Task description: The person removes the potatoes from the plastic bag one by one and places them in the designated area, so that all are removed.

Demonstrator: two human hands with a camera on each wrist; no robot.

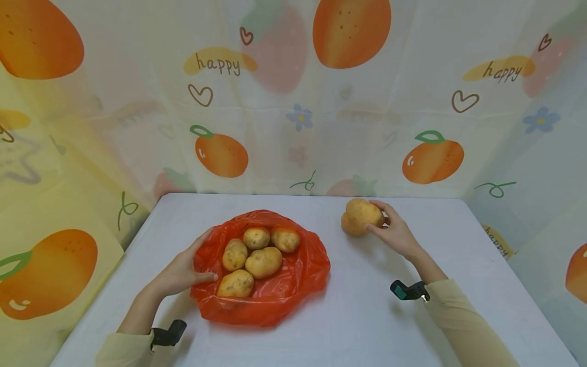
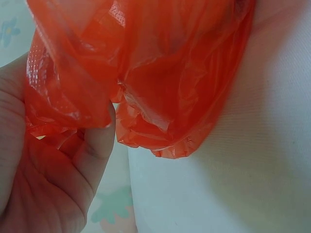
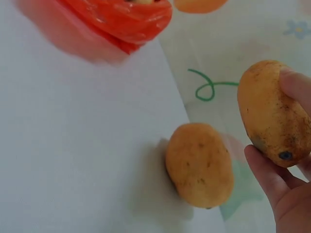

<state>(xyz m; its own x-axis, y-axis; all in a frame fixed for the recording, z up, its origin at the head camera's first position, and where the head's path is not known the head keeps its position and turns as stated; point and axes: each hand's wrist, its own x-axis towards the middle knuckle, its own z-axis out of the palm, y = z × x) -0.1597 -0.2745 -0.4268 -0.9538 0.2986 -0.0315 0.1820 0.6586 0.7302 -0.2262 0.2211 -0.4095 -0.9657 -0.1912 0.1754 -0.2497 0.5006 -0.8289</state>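
Note:
A red plastic bag [image 1: 293, 306] lies with its mouth spread wide on the white table, and several potatoes [image 1: 263, 262] show inside it. At the bag's left side my left hand [image 1: 185, 267] grips the rim, its thumb over the inner edge; in the left wrist view the thin plastic [image 2: 165, 73] partly covers the fingers. Toward the back right, my right hand [image 1: 396, 234] holds a potato [image 3: 265, 111] between thumb and fingers, raised off the table. Another potato [image 3: 199, 165] rests on the table just beside it, partly hidden behind the held one in the head view.
The white table [image 1: 367, 321] ends at a back edge close behind the right hand's potatoes. A fruit-printed cloth [image 1: 348, 117] hangs behind the table and along both sides. Each wrist carries a black strapped device [image 1: 410, 290].

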